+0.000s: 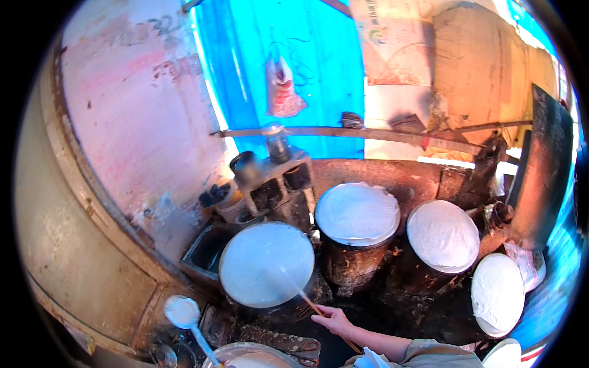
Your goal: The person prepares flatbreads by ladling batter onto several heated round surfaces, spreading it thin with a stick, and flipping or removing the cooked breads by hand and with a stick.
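Grimy stove counter (423, 175) under a blue tarp (294, 67), four round steamer tops in a row. Right hand (331, 319) is clenched around a thin stick (307, 300), its tip on the white sheet (267, 264) at the counter's left end. Left hand's out of sight; ladle (183, 311) sits bottom left.

Right hand (332, 319) extended forward — fingers curled closed.

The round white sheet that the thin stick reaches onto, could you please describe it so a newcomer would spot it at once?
Start at the blue tarp, then drop to the row of dark pots topped with white discs. The white sheet is the leftmost, nearest the pink wall. It alone looks smooth, and the stick in the right hand reaches onto it.
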Tool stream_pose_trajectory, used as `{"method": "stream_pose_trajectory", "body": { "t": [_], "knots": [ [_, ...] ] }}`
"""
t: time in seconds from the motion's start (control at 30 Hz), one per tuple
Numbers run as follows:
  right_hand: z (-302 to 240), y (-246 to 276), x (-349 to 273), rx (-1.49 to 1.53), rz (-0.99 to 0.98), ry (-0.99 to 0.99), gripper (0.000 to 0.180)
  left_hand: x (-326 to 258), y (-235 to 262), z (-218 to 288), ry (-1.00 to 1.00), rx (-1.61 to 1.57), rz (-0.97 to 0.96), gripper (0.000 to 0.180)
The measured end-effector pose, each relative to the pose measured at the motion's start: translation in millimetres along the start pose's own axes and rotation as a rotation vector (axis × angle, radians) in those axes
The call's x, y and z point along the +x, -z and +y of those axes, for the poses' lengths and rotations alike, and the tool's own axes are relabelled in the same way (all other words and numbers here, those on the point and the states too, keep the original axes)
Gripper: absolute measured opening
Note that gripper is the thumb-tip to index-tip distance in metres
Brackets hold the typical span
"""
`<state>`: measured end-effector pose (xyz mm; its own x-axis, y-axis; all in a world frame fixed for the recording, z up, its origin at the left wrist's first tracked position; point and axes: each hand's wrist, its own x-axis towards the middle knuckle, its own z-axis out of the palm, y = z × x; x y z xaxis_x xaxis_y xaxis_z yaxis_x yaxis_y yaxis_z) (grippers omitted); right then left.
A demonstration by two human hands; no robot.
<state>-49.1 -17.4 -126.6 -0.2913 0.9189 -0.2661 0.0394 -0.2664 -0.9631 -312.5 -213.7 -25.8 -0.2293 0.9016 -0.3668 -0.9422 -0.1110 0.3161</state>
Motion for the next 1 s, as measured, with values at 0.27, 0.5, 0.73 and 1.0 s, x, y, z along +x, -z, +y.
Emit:
{"method": "stream_pose_trajectory", "body": {
  "t": [0.27,0.5,0.73,1.0],
  "knots": [
    [24,178,29,-0.293,0.724,0.234,0.018,57,-45,-108,0.249,-0.289,-0.136,0.023],
    [48,394,-37,-0.202,1.564,0.068,0.017,112,-125,-187,0.519,-0.282,-0.19,0.023],
    [56,502,-79,0.149,1.475,-0.274,0.019,162,-175,-261,0.765,-0.265,-0.183,0.023],
    [-19,467,-59,-0.265,1.608,0.013,0.02,171,-192,-278,0.864,-0.119,-0.117,0.022]
  ]
}}
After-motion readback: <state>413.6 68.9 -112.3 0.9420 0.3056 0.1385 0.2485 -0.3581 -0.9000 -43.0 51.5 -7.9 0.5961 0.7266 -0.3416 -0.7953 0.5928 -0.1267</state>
